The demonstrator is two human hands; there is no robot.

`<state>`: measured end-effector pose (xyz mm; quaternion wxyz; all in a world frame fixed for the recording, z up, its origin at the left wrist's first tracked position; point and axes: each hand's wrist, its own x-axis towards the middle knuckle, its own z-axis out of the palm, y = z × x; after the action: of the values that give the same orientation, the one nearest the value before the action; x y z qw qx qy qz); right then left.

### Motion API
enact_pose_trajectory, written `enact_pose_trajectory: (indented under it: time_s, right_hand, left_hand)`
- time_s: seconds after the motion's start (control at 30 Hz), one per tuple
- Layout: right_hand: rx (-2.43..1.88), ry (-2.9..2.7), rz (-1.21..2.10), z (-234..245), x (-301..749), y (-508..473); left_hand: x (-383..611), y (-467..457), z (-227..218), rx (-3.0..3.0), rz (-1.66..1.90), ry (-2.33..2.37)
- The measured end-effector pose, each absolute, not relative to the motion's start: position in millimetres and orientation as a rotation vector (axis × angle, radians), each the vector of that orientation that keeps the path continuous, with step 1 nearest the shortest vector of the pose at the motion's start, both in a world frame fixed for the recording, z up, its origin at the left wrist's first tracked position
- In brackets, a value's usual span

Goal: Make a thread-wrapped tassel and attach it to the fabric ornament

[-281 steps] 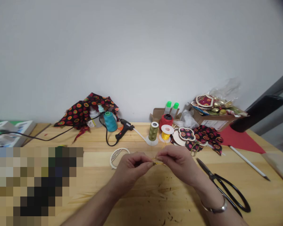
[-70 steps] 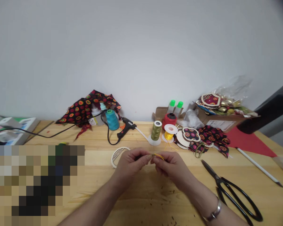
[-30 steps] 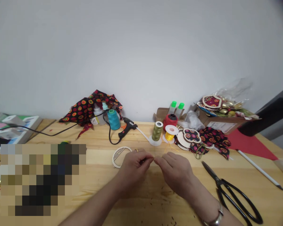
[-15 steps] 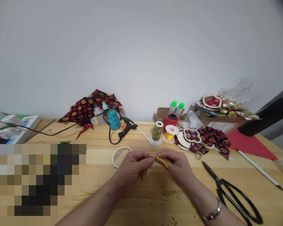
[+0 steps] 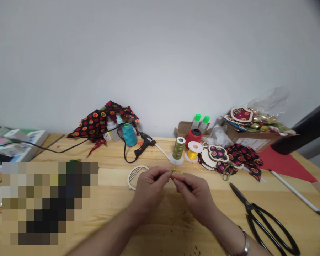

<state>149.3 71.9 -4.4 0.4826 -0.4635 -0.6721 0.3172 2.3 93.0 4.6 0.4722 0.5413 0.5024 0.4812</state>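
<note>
My left hand and my right hand meet above the middle of the table, fingertips pinched close together. Between them runs a thin yellow cord, with a bit of olive green at the left fingertips. Both hands are closed on it; most of the cord is covered by fingers. Just left of my left hand lies a round wooden frame with a lattice part. Behind the hands stand an olive thread spool and a yellow cord spool, with loose yellow cord trailing from it.
Black scissors and a white pencil lie to the right. Farther back are a glue gun, a teal thread cone, a red spool, patterned fabric and a filled cardboard box. A blurred patch covers the lower left.
My right hand has turned and shifted slightly lower, its fingertips now below the left ones. The yellow ends that stuck out over the right fingers now lie between both hands.
</note>
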Motion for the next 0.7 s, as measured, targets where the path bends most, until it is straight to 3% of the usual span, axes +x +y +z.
enact_pose_trajectory:
  time_s: [0.6,0.7]
  right_hand:
    - [-1.167,-2.115,0.343,3,158,65]
    - [-1.174,-2.172,0.122,-1,161,68]
  left_hand:
    - [3,90,-2,1.711,1.161,1.285]
    - [1,93,0,1.752,1.123,1.252]
